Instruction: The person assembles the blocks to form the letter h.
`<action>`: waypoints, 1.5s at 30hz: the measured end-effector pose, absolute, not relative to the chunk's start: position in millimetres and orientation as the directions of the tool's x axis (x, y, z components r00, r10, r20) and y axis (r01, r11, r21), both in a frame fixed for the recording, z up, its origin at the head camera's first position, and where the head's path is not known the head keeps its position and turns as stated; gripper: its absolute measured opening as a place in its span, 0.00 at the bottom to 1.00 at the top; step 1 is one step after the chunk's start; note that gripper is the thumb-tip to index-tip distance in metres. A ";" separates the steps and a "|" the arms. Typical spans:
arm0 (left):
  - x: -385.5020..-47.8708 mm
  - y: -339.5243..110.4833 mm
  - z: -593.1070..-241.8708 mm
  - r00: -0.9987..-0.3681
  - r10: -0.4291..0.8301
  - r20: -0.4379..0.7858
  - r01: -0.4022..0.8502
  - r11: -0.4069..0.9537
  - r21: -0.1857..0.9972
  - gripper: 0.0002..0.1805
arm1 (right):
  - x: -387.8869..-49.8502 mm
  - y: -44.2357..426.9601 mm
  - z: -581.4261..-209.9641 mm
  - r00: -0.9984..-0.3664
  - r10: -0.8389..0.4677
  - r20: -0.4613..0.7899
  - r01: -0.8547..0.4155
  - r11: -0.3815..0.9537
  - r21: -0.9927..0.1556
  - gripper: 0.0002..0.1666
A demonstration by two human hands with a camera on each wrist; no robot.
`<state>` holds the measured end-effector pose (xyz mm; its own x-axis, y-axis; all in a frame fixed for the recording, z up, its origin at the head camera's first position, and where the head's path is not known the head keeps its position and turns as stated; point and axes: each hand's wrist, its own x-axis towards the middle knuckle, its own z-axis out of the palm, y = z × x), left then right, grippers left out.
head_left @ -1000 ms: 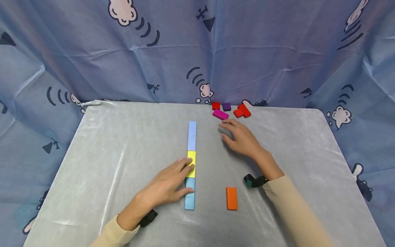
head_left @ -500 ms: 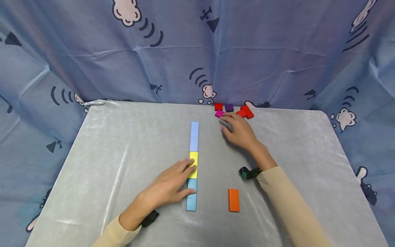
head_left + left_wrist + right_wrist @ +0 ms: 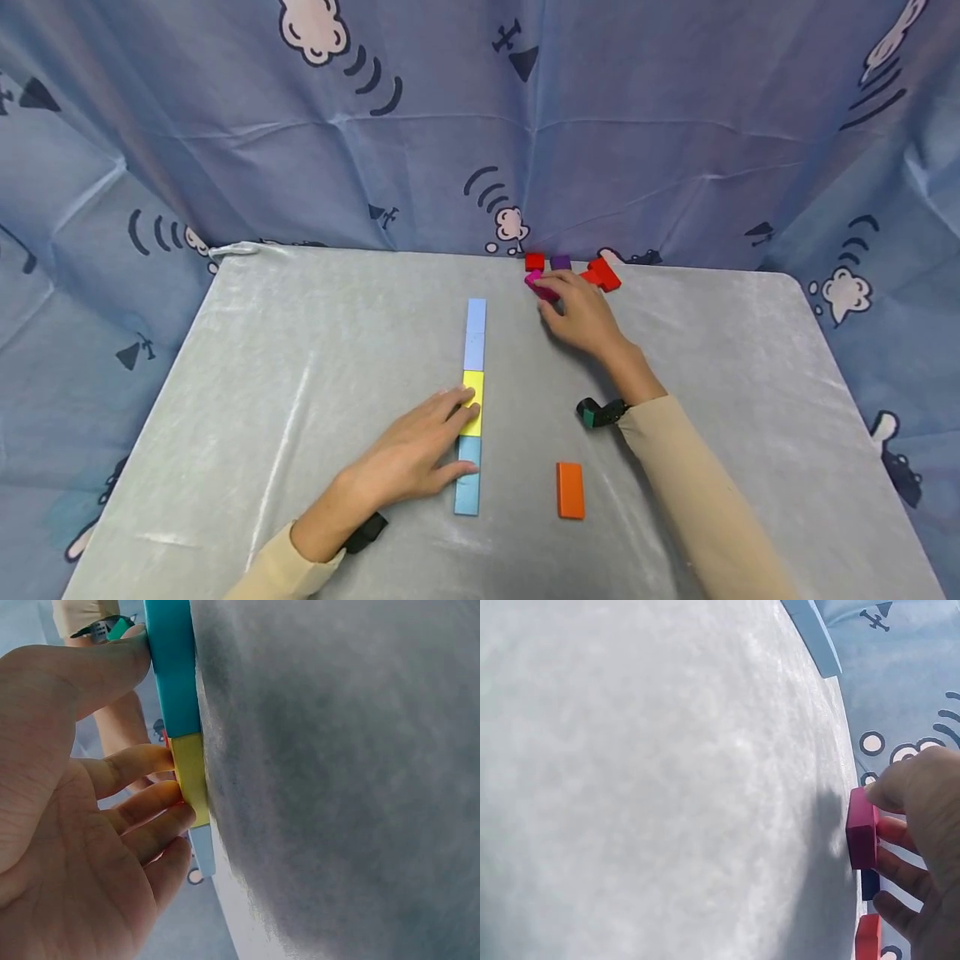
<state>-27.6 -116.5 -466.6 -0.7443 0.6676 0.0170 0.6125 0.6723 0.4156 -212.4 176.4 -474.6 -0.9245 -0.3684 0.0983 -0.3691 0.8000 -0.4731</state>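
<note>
Left hand (image 3: 408, 450): I see it left of lower centre in the head view, reaching over the row; its fingers are loosely extended and touch the row without wrapping round it.
Row (image 3: 476, 358): blocks laid end to end in an upright line just left of lower centre, forming three colour sections.
Yellow section (image 3: 474, 378): the middle of the line; the fingertips lie on it.
Light blue section (image 3: 467, 500): the lower end, with the thumb against it.
Periwinkle section (image 3: 476, 321): the upper end, divided by a faint seam.
Right hand (image 3: 585, 317): right of upper centre; its fingers are bent over the magenta block, the thumb beside it. I cannot tell whether they pinch it.
Magenta block (image 3: 862, 832): right of upper centre in the head view; at the right edge in my right wrist view, touched by the fingers.
Far blocks: a red block (image 3: 534, 262) and a purple block (image 3: 560, 262) stand just above the magenta one; a red pair (image 3: 606, 275) lies to their right, partly hidden by the hand.
Orange block (image 3: 570, 492): alone at lower right of centre, apart from both hands.
Ground: a pale grey counter (image 3: 337, 317), with a blue patterned cloth (image 3: 637, 108) across the top.
</note>
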 end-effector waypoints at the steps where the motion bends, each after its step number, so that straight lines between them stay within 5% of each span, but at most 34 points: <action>1: -27.8 -116.5 -466.3 -0.745 0.667 0.016 0.612 0.673 0.416 0.40 | -212.2 176.3 -474.3 -0.923 -0.371 0.101 -0.374 0.804 -0.463 0.25; 45: -27.0 -116.3 -464.0 -0.749 0.662 -0.011 0.594 0.680 0.430 0.41 | -210.2 182.3 -448.4 -0.844 -0.518 -0.138 -0.434 0.811 -0.392 0.35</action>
<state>-27.0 -116.3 -464.0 -0.7492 0.6623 -0.0114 0.5942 0.6796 0.4301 -210.2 182.3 -448.4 -0.8440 -0.5182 -0.1380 -0.4338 0.8110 -0.3924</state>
